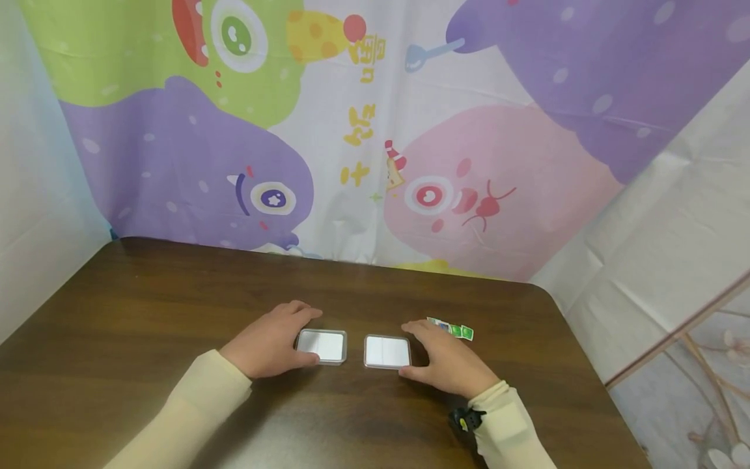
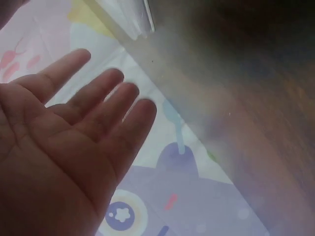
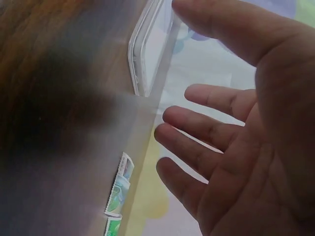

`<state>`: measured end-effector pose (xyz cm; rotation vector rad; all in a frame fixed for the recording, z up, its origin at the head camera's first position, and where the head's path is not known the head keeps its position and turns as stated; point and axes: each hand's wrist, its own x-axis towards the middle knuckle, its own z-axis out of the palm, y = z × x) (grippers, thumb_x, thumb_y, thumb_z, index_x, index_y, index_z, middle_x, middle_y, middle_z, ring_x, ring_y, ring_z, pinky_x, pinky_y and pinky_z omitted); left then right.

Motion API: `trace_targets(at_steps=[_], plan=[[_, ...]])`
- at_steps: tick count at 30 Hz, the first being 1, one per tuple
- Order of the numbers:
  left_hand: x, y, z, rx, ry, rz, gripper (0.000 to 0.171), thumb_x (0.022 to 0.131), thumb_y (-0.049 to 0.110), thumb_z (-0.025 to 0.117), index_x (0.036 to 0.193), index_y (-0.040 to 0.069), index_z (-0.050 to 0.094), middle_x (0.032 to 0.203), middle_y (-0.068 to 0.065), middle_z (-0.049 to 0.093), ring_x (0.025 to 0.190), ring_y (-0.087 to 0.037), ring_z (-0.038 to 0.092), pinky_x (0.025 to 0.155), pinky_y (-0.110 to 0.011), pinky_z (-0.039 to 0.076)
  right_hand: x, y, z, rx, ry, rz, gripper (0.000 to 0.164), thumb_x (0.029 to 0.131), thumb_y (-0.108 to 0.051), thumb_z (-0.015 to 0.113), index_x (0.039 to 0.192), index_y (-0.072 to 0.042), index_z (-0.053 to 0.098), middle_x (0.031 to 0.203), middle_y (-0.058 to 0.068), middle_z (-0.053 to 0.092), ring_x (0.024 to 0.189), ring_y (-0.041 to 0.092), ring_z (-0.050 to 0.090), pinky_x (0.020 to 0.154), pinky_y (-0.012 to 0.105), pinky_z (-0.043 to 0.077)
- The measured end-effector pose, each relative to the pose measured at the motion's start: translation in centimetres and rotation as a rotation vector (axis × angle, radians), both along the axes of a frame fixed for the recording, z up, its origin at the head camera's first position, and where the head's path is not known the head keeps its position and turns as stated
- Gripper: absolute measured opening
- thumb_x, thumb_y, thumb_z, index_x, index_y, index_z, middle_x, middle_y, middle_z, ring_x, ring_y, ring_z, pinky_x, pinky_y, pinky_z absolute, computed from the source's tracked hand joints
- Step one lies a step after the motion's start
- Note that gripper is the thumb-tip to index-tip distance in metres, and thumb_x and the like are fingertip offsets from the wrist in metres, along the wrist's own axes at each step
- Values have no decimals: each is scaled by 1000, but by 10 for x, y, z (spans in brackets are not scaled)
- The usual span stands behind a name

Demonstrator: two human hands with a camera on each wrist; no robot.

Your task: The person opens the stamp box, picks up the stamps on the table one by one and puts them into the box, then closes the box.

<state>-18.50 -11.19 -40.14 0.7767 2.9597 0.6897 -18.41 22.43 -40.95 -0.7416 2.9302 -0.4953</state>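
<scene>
Two clear, flat rectangular plastic cases with white insides lie side by side on the table. My left hand point(image 1: 271, 344) is at the left case point(image 1: 331, 347), its thumb overlapping the near-left corner in the head view. Beside the right case point(image 1: 387, 352) is my right hand point(image 1: 448, 359), thumb tip right at its near-right corner. Both wrist views show the fingers apart and fairly straight, nothing gripped in the left hand point(image 2: 74, 132) or the right hand point(image 3: 241, 152). Small stamps point(image 1: 467, 333) with serrated edges, green and blue, lie just beyond the right hand, which partly hides them.
All of this lies on a dark brown wooden table point(image 1: 146, 293) with rounded corners. A printed cartoon curtain point(image 1: 346, 221) hangs along its far edge, and pale sheets point(image 1: 662, 247) hang at both sides. A black wristband point(image 1: 467, 420) sits at the right cuff.
</scene>
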Motion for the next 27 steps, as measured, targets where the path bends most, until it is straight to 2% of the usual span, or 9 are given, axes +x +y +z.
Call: trace_targets(at_steps=[5,14,19,27], plan=[[0,3,-4,8,-20,-22,70,81,32,87,140,6,60,133,-12,61,114,-29,62,93,-47,52,1,-1,-1,8,-16,40,68,90,-36,82,144,-7,55,144,8,58,134,26,54,110,46,44],[1,4,-7,13,-15,-33,62,81,26,87,135,7,63,122,-11,64,97,-22,60,80,-39,52,2,-3,-7,6,10,85,57,92,-27,80,140,-7,57,136,5,61,120,19,59,99,42,51],[1,4,-10,4,2,-47,59,83,22,86,136,7,63,118,-10,65,93,-19,60,79,-38,51,2,-3,-8,14,4,77,56,93,-27,79,141,-7,57,136,4,61,119,18,59,98,41,51],[2,3,-12,0,39,-53,53,82,20,86,130,8,66,116,-8,66,94,-22,61,79,-40,52,2,-3,-8,12,-3,80,51,95,-23,77,139,-6,58,136,5,60,119,19,58,98,41,51]])
